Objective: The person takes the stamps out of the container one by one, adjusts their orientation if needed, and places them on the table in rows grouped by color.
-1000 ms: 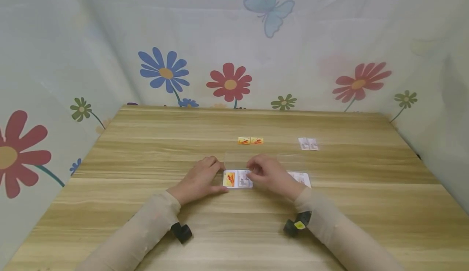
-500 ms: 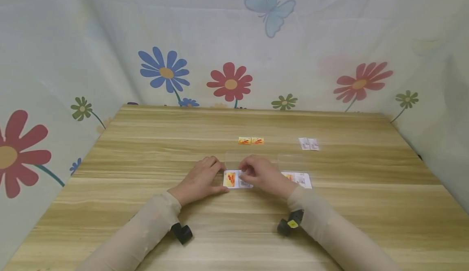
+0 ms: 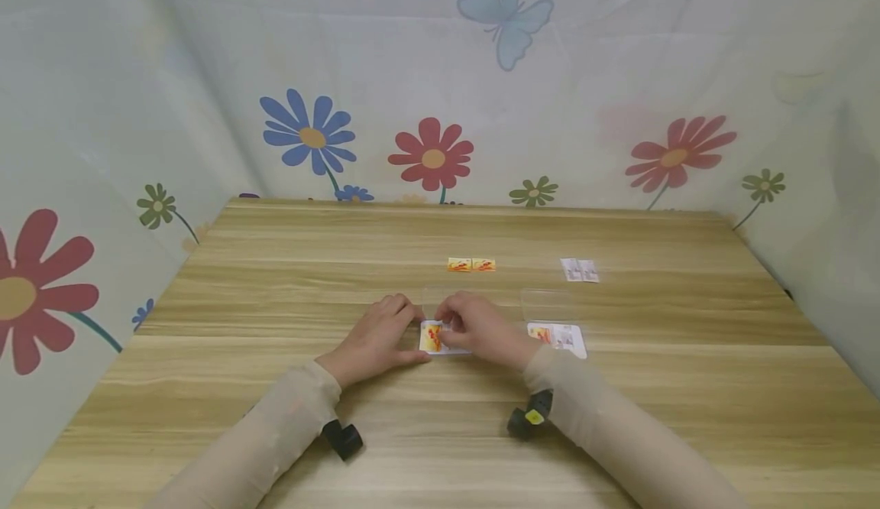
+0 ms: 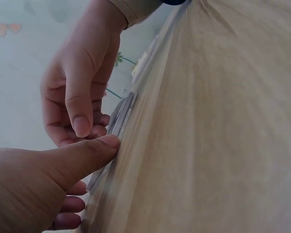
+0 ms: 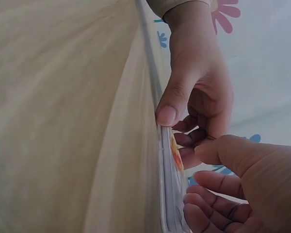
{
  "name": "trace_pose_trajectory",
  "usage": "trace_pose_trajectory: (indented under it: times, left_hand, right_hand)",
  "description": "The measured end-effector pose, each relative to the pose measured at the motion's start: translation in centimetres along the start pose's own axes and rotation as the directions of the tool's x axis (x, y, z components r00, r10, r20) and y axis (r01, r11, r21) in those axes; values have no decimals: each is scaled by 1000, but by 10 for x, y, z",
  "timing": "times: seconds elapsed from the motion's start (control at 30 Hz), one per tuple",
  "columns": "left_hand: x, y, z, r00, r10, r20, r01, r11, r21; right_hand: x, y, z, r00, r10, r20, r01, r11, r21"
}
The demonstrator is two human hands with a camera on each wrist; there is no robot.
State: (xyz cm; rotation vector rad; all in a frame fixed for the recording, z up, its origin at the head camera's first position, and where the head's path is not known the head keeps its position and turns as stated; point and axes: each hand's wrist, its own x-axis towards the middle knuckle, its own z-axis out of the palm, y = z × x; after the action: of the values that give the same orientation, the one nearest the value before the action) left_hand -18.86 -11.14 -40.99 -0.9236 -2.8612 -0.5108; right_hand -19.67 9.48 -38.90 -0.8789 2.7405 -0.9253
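A shallow flat case (image 3: 455, 351) with a white bottom lies on the wooden table, its clear lid folded back behind it. My left hand (image 3: 374, 341) grips its left end, thumb at the front edge and fingers at the back; the left wrist view shows the thumb (image 4: 106, 143) on the edge. Inside lies a small orange picture card (image 3: 431, 336); the right hand covers most of the grey one beside it. My right hand (image 3: 484, 332) hovers over the case, fingers loosely bent by the orange card. Nothing shows between its thumb (image 5: 206, 150) and fingers.
Right of the hands lies a second flat case (image 3: 574, 341) with an orange and a grey card, its clear lid (image 3: 546, 305) behind it. Farther back lie two orange cards (image 3: 470, 264) and two grey cards (image 3: 580, 270). A flower-printed curtain (image 3: 577, 111) rises behind the table.
My right hand has moved left across the case, from the grey card to the orange one, uncovering the second case. The left hand keeps its place.
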Motion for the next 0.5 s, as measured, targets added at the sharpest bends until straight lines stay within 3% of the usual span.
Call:
trace_pose_trajectory:
  times: [0.5]
  left_hand:
    - [2,-1,1,1000,-13,8,13,1000,-1]
  right_hand:
    - [5,-5,7,1000,20,3,-20,995,-96]
